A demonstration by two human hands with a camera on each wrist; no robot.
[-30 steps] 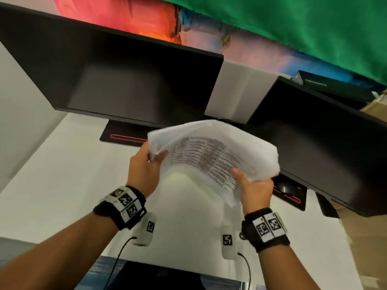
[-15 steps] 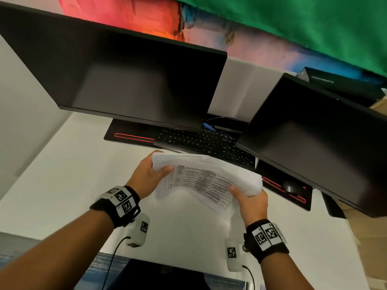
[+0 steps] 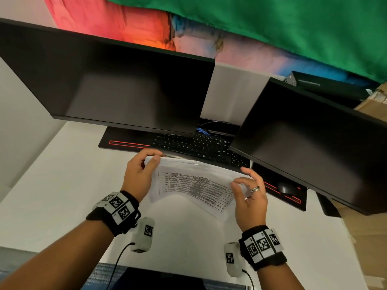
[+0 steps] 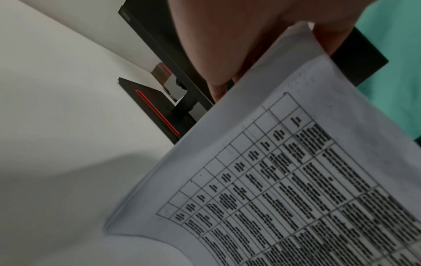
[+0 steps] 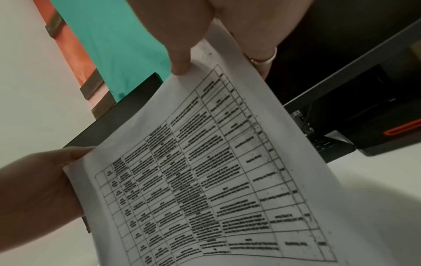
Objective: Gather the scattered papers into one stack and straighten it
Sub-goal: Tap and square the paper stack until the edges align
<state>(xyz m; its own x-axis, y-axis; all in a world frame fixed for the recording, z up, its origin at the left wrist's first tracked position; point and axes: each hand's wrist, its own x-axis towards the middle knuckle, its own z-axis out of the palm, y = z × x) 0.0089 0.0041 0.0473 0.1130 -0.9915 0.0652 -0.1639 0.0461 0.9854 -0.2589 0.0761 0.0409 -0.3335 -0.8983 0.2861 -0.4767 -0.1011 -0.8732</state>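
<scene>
A stack of printed papers (image 3: 192,185) with a table of text on the top sheet stands tilted over the white desk (image 3: 62,185), its lower edge bowed near the desk surface. My left hand (image 3: 152,159) grips the stack's upper left corner, thumb on the front and fingers behind. My right hand (image 3: 244,176) holds the right edge, ring visible. In the left wrist view the papers (image 4: 296,180) run from my left hand (image 4: 227,45). The right wrist view shows my right hand (image 5: 205,32) pinching the papers (image 5: 205,162), and the left hand (image 5: 34,180) at the far edge.
Two dark monitors (image 3: 125,86) (image 3: 310,139) hang low over the desk. Just behind the papers lie a black keyboard (image 3: 199,146) and a red-striped mat (image 3: 125,142). A mouse (image 3: 284,188) sits at the right. Cardboard boxes (image 3: 374,105) stand beyond the right monitor.
Both hands have brought the stack down from in front of the monitors to just above the desk. The keyboard behind it has come into view.
</scene>
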